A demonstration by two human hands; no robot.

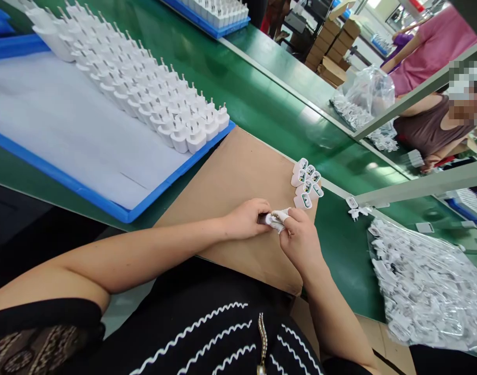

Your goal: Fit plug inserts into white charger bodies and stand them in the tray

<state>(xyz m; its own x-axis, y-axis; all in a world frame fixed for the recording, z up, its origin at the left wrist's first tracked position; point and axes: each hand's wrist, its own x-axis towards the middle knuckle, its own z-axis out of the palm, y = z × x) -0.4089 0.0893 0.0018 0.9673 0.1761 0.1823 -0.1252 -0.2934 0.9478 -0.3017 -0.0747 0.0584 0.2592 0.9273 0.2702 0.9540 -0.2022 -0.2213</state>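
A long green surface (238, 88) fills most of the view and runs away to the far side. On it, to the left, lies a big blue tray (86, 195) with a white sheet inside. Many white plugs (145, 88) stand in neat rows along the far part of that tray, each with its metal pins up. Next in size is a flat brown cardboard sheet (230, 177) just in front of the person, with one corner tucked close to the tray. To the right lies a large clear plastic bag (426, 286) stuffed with more white parts. A smaller clear bag (369, 94) sits farther off, near another person in a brown top (429, 127). Stacked brown boxes (332, 47) stand far behind.

On the far edge of the cardboard lies a small bunch of flat white plug covers (306, 179), touching each other, with little printed labels facing up. A few loose white bits (355, 208) lie on the green just beside them.

The left hand (246, 219) and the right hand (299, 237) meet over the cardboard. Both are closed around one small white plug piece (275, 219), which is pinched between their fingertips, near the bunch of covers.
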